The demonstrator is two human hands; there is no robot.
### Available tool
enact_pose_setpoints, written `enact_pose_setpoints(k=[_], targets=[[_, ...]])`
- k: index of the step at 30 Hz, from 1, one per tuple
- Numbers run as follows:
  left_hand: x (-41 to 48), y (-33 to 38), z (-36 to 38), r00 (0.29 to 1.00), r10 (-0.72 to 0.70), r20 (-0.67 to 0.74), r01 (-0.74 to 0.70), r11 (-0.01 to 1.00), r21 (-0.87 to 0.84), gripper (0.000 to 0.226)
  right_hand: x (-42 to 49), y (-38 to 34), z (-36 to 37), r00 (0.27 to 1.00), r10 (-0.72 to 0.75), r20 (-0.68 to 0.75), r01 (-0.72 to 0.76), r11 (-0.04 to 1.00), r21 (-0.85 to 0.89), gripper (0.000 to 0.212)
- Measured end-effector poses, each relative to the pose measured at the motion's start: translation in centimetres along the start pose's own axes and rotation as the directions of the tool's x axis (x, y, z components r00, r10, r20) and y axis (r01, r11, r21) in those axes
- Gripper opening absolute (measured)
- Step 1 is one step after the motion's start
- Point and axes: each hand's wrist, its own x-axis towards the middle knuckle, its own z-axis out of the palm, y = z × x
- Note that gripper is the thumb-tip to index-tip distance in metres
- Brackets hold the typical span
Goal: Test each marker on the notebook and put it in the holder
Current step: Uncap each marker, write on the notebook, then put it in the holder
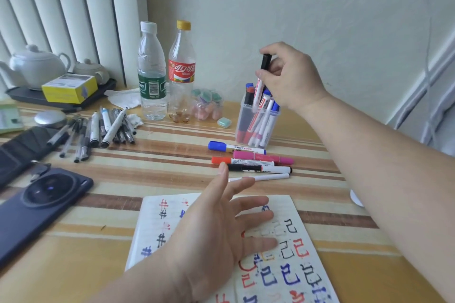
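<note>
My right hand [291, 76] pinches a black-capped white marker [261, 76] upright, its lower end inside the clear plastic holder [248, 128], which holds several markers. My left hand [221, 236] lies flat with spread fingers over the open notebook [295, 253], whose pages carry red, blue and black test marks. Between notebook and holder lie a blue-capped marker [235, 147], a pink marker [263, 157], a red-capped marker [242, 161], a black-capped marker [259, 168] and a thin white pen [261, 177].
A pile of several pens [98, 130] lies at the left, with a dark phone [41, 206] in front of it. Two plastic bottles [167, 71], a small jar of erasers [208, 106], a mint eraser [224, 122] and a teapot tray [49, 74] stand behind.
</note>
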Motion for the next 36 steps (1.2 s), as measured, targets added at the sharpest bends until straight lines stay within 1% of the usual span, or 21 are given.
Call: enact_pose_setpoints(k=[3, 4, 7, 8, 10, 12, 14, 15, 16, 18, 19, 20, 21, 23, 25, 26, 29, 30, 32, 34, 36], targets=[[0.0, -0.1, 0.1, 1.000, 0.021, -0.007, -0.021, 1.000, 0.012, 0.071, -0.1, 0.8, 0.6, 0.989, 0.125, 0.079, -0.119, 0.990, -0.075, 0.021], [0.0, -0.1, 0.1, 1.000, 0.027, -0.013, -0.027, 1.000, 0.016, 0.071, -0.3, 1.0, 0.8, 0.989, 0.126, 0.079, -0.117, 0.987, -0.108, 0.020], [0.1, -0.2, 0.1, 0.999, 0.038, -0.018, -0.037, 0.999, 0.018, 0.073, -0.7, 1.4, 1.2, 0.998, 0.027, 0.055, -0.013, 0.969, -0.246, 0.024], [0.2, -0.3, 0.1, 0.999, 0.040, -0.020, -0.040, 0.999, 0.019, 0.073, -0.7, 1.6, 1.3, 0.997, 0.016, 0.070, 0.006, 0.953, -0.304, 0.026], [0.2, -0.4, 0.1, 0.999, 0.045, -0.020, -0.044, 0.999, 0.024, 0.073, -1.0, 1.8, 1.6, 0.991, 0.045, 0.129, 0.011, 0.916, -0.402, 0.028], [0.2, -0.4, 0.2, 0.998, 0.048, -0.028, -0.047, 0.999, 0.028, 0.072, -1.5, 2.1, 1.9, 0.978, 0.058, 0.201, 0.023, 0.925, -0.379, 0.026], [0.2, -0.5, 0.2, 0.998, 0.053, -0.035, -0.052, 0.998, 0.030, 0.069, -2.1, 2.3, 1.9, 0.960, 0.016, 0.281, 0.076, 0.947, -0.313, 0.031], [0.2, -0.5, 0.2, 0.998, 0.054, -0.033, -0.053, 0.998, 0.030, 0.068, -2.3, 2.6, 1.9, 0.959, -0.004, 0.285, 0.095, 0.947, -0.306, 0.034], [0.2, -0.5, 0.2, 0.998, 0.055, -0.031, -0.054, 0.998, 0.030, 0.067, -2.4, 2.9, 1.9, 0.969, -0.013, 0.248, 0.093, 0.945, -0.313, 0.037], [0.2, -0.6, 0.2, 0.998, 0.057, -0.028, -0.056, 0.998, 0.036, 0.066, -2.5, 3.4, 1.9, 0.989, 0.031, 0.147, 0.011, 0.962, -0.274, 0.037], [0.2, -0.6, 0.2, 0.998, 0.057, -0.027, -0.055, 0.998, 0.037, 0.067, -2.6, 3.5, 2.0, 0.987, 0.071, 0.148, -0.038, 0.976, -0.213, 0.037], [0.1, -0.6, 0.2, 0.998, 0.058, -0.025, -0.057, 0.998, 0.035, 0.069, -2.7, 3.6, 2.2, 0.979, 0.090, 0.182, -0.062, 0.986, -0.154, 0.037], [0.1, -0.6, 0.2, 0.998, 0.059, -0.025, -0.058, 0.998, 0.037, 0.070, -2.8, 3.6, 2.2, 0.973, 0.080, 0.218, -0.054, 0.991, -0.120, 0.037], [0.1, -0.7, 0.3, 0.998, 0.061, -0.026, -0.060, 0.997, 0.044, 0.070, -2.8, 3.7, 2.0, 0.971, 0.033, 0.236, -0.001, 0.991, -0.136, 0.036], [0.1, -0.7, 0.3, 0.997, 0.063, -0.037, -0.062, 0.997, 0.049, 0.070, -2.8, 3.9, 1.5, 0.982, 0.038, 0.187, 0.006, 0.974, -0.226, 0.037], [0.2, -0.7, 0.3, 0.997, 0.061, -0.041, -0.059, 0.997, 0.052, 0.070, -2.9, 3.9, 1.3, 0.982, 0.042, 0.184, 0.007, 0.965, -0.261, 0.038], [0.2, -0.7, 0.3, 0.997, 0.060, -0.039, -0.057, 0.996, 0.062, 0.067, -3.1, 3.7, 1.6, 0.958, -0.051, 0.284, 0.123, 0.962, -0.243, 0.040], [0.2, -0.7, 0.2, 0.997, 0.060, -0.039, -0.057, 0.996, 0.065, 0.068, -3.1, 3.5, 1.7, 0.955, -0.051, 0.291, 0.126, 0.961, -0.247, 0.041], [0.1, -0.8, 0.2, 0.997, 0.060, -0.040, -0.057, 0.996, 0.067, 0.069, -3.0, 3.3, 1.6, 0.952, 0.001, 0.307, 0.085, 0.961, -0.265, 0.044], [0.1, -0.8, 0.2, 0.998, 0.061, -0.033, -0.059, 0.996, 0.065, 0.069, -3.0, 3.4, 1.5, 0.944, -0.002, 0.331, 0.078, 0.973, -0.216, 0.046], [0.2, -1.0, 0.1, 0.997, 0.066, -0.034, -0.063, 0.996, 0.062, 0.065, -3.0, 3.4, 1.5, 0.942, 0.001, 0.335, 0.083, 0.968, -0.236, 0.050]])
